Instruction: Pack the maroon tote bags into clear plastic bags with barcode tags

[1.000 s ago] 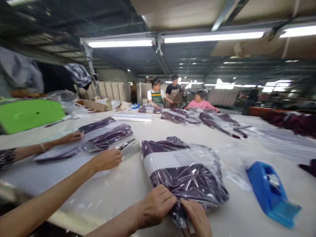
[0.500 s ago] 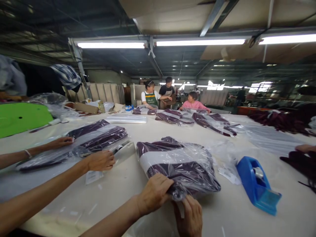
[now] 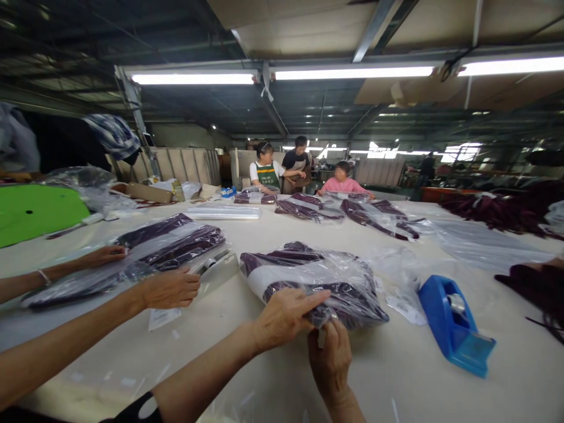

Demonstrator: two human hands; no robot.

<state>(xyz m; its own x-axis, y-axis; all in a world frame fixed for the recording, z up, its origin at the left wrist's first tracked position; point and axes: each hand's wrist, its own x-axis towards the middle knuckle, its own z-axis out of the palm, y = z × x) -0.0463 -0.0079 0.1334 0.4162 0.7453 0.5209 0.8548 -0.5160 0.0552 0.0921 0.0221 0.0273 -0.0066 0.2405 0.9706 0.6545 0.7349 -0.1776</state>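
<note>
Left hand (image 3: 286, 320): grasping the folded maroon-and-white garment in clear plastic (image 3: 306, 275), forefinger outstretched
Right hand (image 3: 331, 355): fingers pinching its near edge
Blue plastic tape dispenser (image 3: 453, 323): off rightward

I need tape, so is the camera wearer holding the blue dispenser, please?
No, the left hand and right hand touch a bag; the dispenser stands apart.

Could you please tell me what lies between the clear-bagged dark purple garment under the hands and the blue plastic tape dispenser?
In the head view, crumpled clear plastic film and a white slip lie between the garment and the dispenser.
</note>
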